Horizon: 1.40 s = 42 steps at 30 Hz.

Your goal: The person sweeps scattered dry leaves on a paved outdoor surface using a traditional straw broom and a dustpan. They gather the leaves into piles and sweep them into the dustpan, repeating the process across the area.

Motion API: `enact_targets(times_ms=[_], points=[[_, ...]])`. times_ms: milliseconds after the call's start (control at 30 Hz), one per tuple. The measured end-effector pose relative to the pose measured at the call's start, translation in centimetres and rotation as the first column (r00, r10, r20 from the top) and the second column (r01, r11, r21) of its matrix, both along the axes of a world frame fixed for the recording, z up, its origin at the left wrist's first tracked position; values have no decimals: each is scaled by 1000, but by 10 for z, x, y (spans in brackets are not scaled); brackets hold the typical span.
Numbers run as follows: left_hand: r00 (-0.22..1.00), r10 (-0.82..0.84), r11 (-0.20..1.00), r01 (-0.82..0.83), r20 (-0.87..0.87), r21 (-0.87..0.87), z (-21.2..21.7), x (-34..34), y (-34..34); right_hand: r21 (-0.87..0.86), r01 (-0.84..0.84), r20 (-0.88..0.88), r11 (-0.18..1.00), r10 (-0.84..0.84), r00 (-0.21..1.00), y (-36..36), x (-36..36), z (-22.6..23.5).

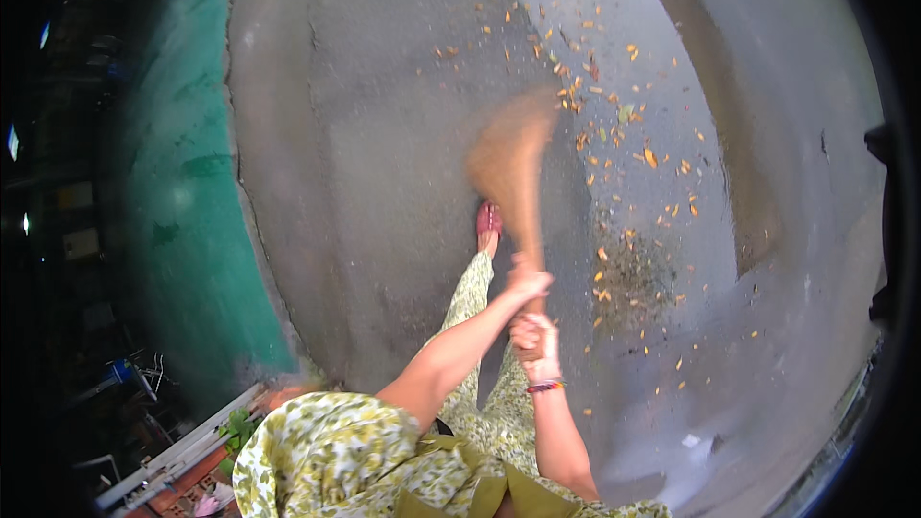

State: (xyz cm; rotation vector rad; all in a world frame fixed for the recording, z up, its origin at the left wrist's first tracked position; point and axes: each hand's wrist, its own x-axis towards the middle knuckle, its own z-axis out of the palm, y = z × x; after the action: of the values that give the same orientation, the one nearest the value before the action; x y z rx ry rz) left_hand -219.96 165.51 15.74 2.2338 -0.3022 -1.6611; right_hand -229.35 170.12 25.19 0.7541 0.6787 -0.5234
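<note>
A brown broom (518,153) reaches away from me over the grey pavement, its bristle head smeared by motion. My left hand (528,280) is wrapped round the handle just below the bristles. Lower down, near the handle's end, my right hand (535,341) grips it with closed fingers; a coloured bracelet circles that wrist. The bristles fan out toward the far side, beside a strip of fallen yellow and orange leaves (650,158). Whether the tips touch the ground cannot be made out through the blur.
Wet grey pavement (403,163) spreads around me. A green surface (192,230) runs along the left. Pipes (182,456), bricks and a small plant (235,430) lie at the lower left. My foot in a pink shoe (488,219) is beside the broom. A white scrap (691,440) lies right.
</note>
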Motion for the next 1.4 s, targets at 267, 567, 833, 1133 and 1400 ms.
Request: enact_targets(times_ms=[267, 567, 833, 1133, 1400], points=[[570, -428, 903, 284, -701, -321, 65, -11, -147, -169, 8, -683, 986, -123, 720, -108, 78, 52], [961, 248, 952, -265, -123, -154, 147, 239, -116, -330, -503, -132, 799, 488, 863, -100, 223, 70], [901, 424, 900, -431, -93, -69, 28, 372, -200, -170, -491, 105, 855, 511, 853, -256, 330, 0], [798, -272, 962, 238, -538, -134, 63, 214, -270, -102, -84, -424, 991, 33, 905, -244, 257, 46], [865, -90, 977, -20, -494, -212, 157, 279, -225, -126, -466, -475, 876, 359, 804, -203, 308, 119]])
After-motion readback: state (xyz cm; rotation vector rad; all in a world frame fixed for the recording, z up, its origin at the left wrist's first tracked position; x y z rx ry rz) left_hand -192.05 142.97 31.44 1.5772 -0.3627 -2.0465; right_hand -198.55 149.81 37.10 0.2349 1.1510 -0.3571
